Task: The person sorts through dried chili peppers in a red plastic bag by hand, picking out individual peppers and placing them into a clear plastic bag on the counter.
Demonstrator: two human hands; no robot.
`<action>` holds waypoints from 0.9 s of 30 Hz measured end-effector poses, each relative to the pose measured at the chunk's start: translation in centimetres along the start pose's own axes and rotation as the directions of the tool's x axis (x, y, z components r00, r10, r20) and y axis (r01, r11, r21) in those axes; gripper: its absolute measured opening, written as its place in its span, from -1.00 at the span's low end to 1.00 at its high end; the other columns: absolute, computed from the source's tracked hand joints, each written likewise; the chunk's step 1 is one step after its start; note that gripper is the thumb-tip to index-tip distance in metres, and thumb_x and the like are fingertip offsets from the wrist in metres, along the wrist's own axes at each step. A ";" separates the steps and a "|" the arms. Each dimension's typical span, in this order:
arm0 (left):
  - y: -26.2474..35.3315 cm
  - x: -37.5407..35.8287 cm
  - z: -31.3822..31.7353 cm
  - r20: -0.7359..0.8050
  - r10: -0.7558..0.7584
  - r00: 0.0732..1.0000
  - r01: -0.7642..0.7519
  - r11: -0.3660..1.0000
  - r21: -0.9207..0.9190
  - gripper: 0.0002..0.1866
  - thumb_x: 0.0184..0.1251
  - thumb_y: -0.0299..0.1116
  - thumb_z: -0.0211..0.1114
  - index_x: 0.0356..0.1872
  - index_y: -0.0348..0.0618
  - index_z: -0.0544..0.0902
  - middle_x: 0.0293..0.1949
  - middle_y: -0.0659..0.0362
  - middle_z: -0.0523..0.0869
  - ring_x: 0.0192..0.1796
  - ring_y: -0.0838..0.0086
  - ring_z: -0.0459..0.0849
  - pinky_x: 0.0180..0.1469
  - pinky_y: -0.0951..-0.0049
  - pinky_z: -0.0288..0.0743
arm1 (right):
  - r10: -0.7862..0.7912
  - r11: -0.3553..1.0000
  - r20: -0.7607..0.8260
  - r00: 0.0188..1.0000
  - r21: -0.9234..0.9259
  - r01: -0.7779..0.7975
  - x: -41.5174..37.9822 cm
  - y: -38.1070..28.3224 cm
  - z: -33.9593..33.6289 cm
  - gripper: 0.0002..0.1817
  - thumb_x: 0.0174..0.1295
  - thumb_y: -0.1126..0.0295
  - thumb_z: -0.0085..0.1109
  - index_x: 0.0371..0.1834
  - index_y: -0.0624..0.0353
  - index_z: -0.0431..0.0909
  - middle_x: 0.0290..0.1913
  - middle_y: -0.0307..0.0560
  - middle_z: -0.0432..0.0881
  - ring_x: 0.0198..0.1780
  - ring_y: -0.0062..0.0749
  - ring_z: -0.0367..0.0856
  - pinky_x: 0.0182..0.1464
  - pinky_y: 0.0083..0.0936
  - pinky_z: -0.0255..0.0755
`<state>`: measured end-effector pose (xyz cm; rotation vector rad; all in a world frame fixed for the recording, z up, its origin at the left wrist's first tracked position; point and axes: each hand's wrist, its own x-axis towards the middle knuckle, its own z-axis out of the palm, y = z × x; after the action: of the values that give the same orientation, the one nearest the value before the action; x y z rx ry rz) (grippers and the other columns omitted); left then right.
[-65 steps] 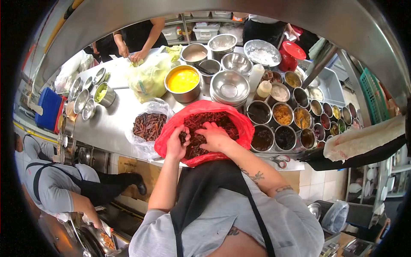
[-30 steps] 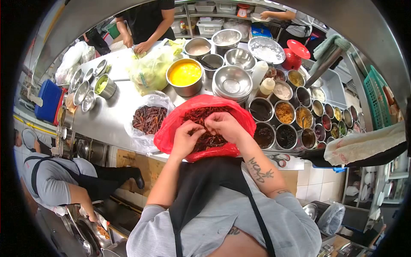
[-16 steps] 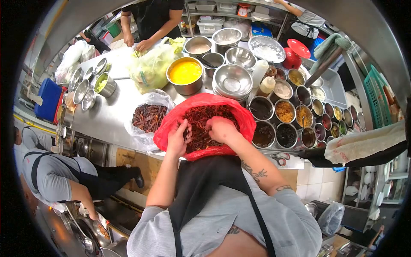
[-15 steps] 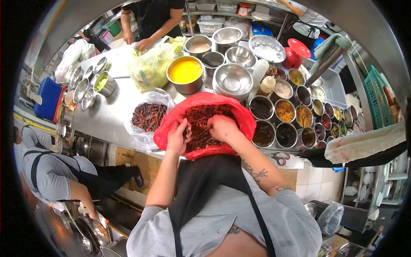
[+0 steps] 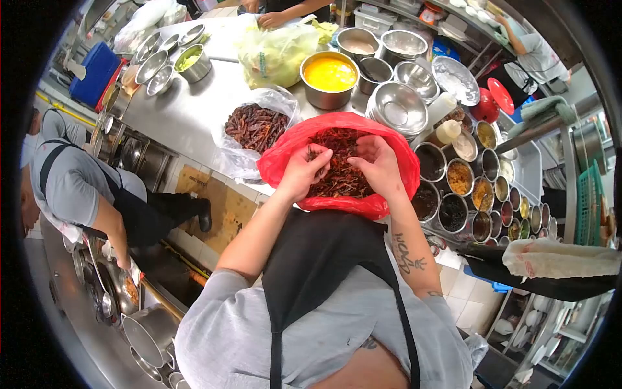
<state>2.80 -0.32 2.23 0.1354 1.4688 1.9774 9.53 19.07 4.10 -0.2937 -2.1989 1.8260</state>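
Observation:
A red plastic bag (image 5: 403,146) full of dried red chilies (image 5: 343,178) sits open at the table's near edge, against the black apron. Over the left part of the bag, my left hand (image 5: 304,172) is closed in a pinch on a dark dried chili. My right hand (image 5: 379,167) hovers over the bag's right part, its fingers curved and the thumb apart from them; nothing clear shows between them. To the left lies a clear plastic bag (image 5: 234,162) holding larger, darker whole dried chilies (image 5: 256,126).
A pot of yellow liquid (image 5: 329,74), stacked steel bowls (image 5: 398,107) and a bag of leafy greens (image 5: 275,55) stand behind. Sauce and seasoning containers (image 5: 460,178) crowd the right. One co-worker (image 5: 94,185) bends at the left; another person's hand (image 5: 271,19) is across the table.
The camera view has turned, shifting the table rightward and up. My hands have risen out of the chilies and come closer together; the left now pinches a chili.

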 end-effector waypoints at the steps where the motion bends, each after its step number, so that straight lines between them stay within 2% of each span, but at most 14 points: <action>1: 0.0 0.0 0.2 -0.003 0.001 1.000 -0.001 1.000 0.008 -0.86 0.47 -0.25 0.31 -0.19 -0.05 0.58 -0.44 0.33 0.58 -0.53 0.67 0.45 -0.57 0.66 0.14 | 0.011 1.000 0.006 1.000 -0.005 -0.011 -0.1 -0.3 0.2 -0.67 0.07 0.54 0.46 -0.10 0.33 0.60 -0.34 -0.12 0.70 -0.26 -0.47 0.68 -0.15 -0.50 0.56; 3: 0.1 0.1 0.6 -0.008 0.004 1.000 -0.004 1.000 0.026 -0.85 0.46 -0.26 0.34 -0.15 -0.08 0.62 -0.45 0.33 0.60 -0.52 0.68 0.48 -0.56 0.66 0.17 | 0.029 0.999 0.016 0.999 -0.014 -0.029 -0.1 -0.8 0.4 -0.72 0.04 0.51 0.47 -0.18 0.32 0.65 -0.34 -0.13 0.71 -0.28 -0.46 0.67 -0.14 -0.49 0.57; 6: 0.6 0.0 1.3 0.036 0.009 0.999 -0.011 0.997 0.079 -0.82 0.42 -0.30 0.37 -0.09 -0.13 0.65 -0.43 0.35 0.62 -0.50 0.70 0.49 -0.53 0.68 0.22 | 0.062 0.990 0.112 0.992 -0.131 -0.048 -0.2 -1.1 0.5 -0.72 0.05 0.50 0.46 -0.17 0.33 0.65 -0.33 -0.09 0.73 -0.27 -0.45 0.68 -0.13 -0.50 0.58; 9: 0.3 0.3 1.7 0.050 0.070 0.996 -0.075 0.991 0.109 -0.79 0.38 -0.34 0.41 -0.06 -0.18 0.67 -0.41 0.36 0.64 -0.51 0.73 0.47 -0.50 0.69 0.25 | 0.056 0.989 0.113 0.992 -0.146 -0.039 -0.3 -1.1 0.7 -0.74 0.07 0.51 0.44 -0.17 0.34 0.64 -0.32 -0.04 0.73 -0.24 -0.44 0.70 -0.11 -0.50 0.59; 12: 0.5 0.3 2.0 0.053 0.084 0.995 -0.090 0.987 0.130 -0.80 0.36 -0.35 0.43 -0.09 -0.19 0.68 -0.39 0.34 0.66 -0.49 0.75 0.46 -0.47 0.71 0.26 | -0.006 0.994 0.135 0.991 -0.106 0.020 -0.3 -0.4 1.1 -0.74 0.09 0.51 0.41 -0.16 0.35 0.63 -0.31 -0.01 0.74 -0.22 -0.43 0.72 -0.08 -0.50 0.59; 15: -0.1 0.8 1.5 0.041 0.073 0.997 -0.076 0.992 0.097 -0.83 0.39 -0.37 0.40 -0.11 -0.20 0.68 -0.44 0.35 0.63 -0.50 0.74 0.44 -0.49 0.69 0.23 | -0.073 0.992 0.088 0.993 -0.096 0.082 -0.5 -0.5 1.5 -0.75 0.13 0.51 0.39 -0.15 0.36 0.63 -0.28 -0.04 0.75 -0.20 -0.43 0.73 -0.07 -0.50 0.59; 18: -0.2 1.1 1.3 0.042 0.109 0.993 -0.110 0.994 0.023 -0.86 0.44 -0.35 0.34 -0.13 -0.19 0.65 -0.48 0.36 0.59 -0.53 0.73 0.39 -0.51 0.66 0.19 | 0.051 0.993 0.071 0.996 0.103 -0.058 -0.5 0.9 2.0 -0.76 0.21 0.45 0.38 -0.12 0.34 0.63 -0.26 -0.10 0.76 -0.21 -0.46 0.73 -0.07 -0.51 0.59; 21: 0.0 1.0 1.3 0.014 0.092 0.996 -0.091 0.995 -0.049 -0.85 0.49 -0.30 0.29 -0.15 -0.17 0.62 -0.52 0.38 0.53 -0.56 0.72 0.34 -0.52 0.63 0.15 | 0.113 0.978 0.243 0.963 0.146 -0.152 -0.5 1.7 1.9 -0.77 0.29 0.40 0.34 -0.09 0.31 0.65 -0.27 -0.18 0.75 -0.26 -0.53 0.69 -0.13 -0.54 0.58; 24: 0.3 0.6 1.6 -0.014 0.088 0.996 -0.088 0.996 0.001 -0.82 0.51 -0.25 0.27 -0.16 -0.14 0.59 -0.53 0.39 0.50 -0.56 0.72 0.34 -0.52 0.63 0.15 | 0.170 0.972 0.322 0.931 0.104 -0.213 -0.6 1.5 1.4 -0.77 0.35 0.35 0.29 -0.10 0.32 0.68 -0.31 -0.21 0.74 -0.33 -0.58 0.65 -0.21 -0.57 0.54; 26: -0.3 0.9 1.4 0.013 0.069 0.998 -0.068 0.996 -0.053 -0.81 0.48 -0.19 0.31 -0.17 -0.08 0.60 -0.54 0.40 0.49 -0.56 0.72 0.35 -0.52 0.64 0.17 | 0.144 0.989 0.253 0.957 -0.055 -0.134 -0.7 1.0 1.6 -0.75 0.39 0.30 0.23 -0.22 0.30 0.73 -0.40 -0.22 0.73 -0.38 -0.62 0.60 -0.30 -0.59 0.49; 27: -0.3 0.8 1.0 0.015 0.046 0.999 -0.046 0.999 0.002 -0.80 0.47 -0.17 0.32 -0.19 -0.06 0.61 -0.49 0.38 0.54 -0.52 0.69 0.45 -0.49 0.64 0.29 | 0.157 0.987 0.261 0.952 -0.076 -0.142 -0.6 0.9 1.7 -0.75 0.39 0.30 0.23 -0.24 0.29 0.74 -0.42 -0.22 0.72 -0.38 -0.64 0.59 -0.30 -0.57 0.48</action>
<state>2.74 1.03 2.12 0.1860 1.4716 2.0071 9.56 17.49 2.83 -0.2431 -2.4732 1.9877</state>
